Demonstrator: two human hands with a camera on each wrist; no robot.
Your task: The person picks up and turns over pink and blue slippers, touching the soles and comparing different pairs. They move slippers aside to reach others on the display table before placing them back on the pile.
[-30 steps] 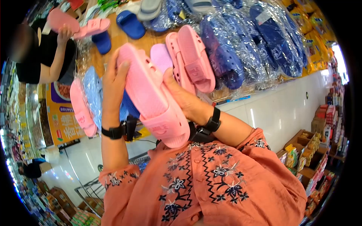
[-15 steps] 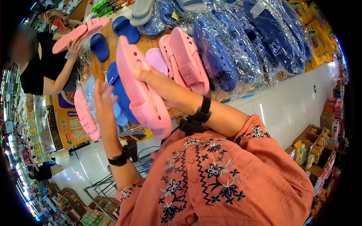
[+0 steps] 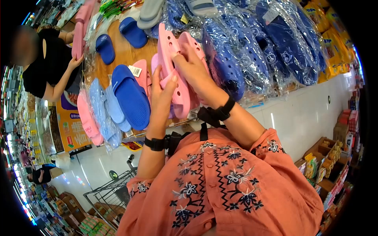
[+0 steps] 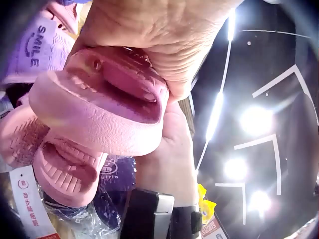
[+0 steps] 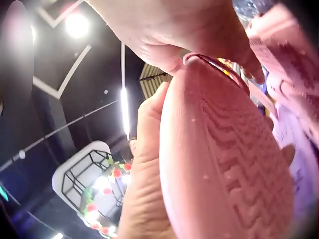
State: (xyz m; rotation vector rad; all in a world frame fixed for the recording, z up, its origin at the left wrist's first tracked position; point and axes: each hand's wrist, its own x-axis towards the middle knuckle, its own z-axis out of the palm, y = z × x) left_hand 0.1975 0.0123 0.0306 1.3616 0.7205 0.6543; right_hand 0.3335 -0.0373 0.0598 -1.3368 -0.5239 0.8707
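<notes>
Both hands hold a pink slipper (image 3: 168,43) turned on its edge over the front of the display table. My left hand (image 3: 160,94) grips it at the strap, thumb on the near side. Farther up, my right hand (image 3: 197,74) grips the opposite side. In the left wrist view the slipper's rounded end (image 4: 99,122) points at the camera. The right wrist view shows the zigzag-grooved sole (image 5: 249,169). Another pink slipper (image 3: 191,39) lies behind the right hand. Left of my left hand are a blue slipper (image 3: 132,96) and a tagged pink slipper (image 3: 142,74).
Wrapped navy clogs (image 3: 226,59) cover the table's right side. Light blue slippers (image 3: 114,106) and a pink slipper (image 3: 87,118) line its left edge. A person in black (image 3: 49,63) holds pink slippers at left. A shopping cart (image 3: 112,188) stands below.
The slipper has moved away from my body to the right and turned on its edge. My left hand let go, then took hold at the strap. The other person's slippers have swung upright.
</notes>
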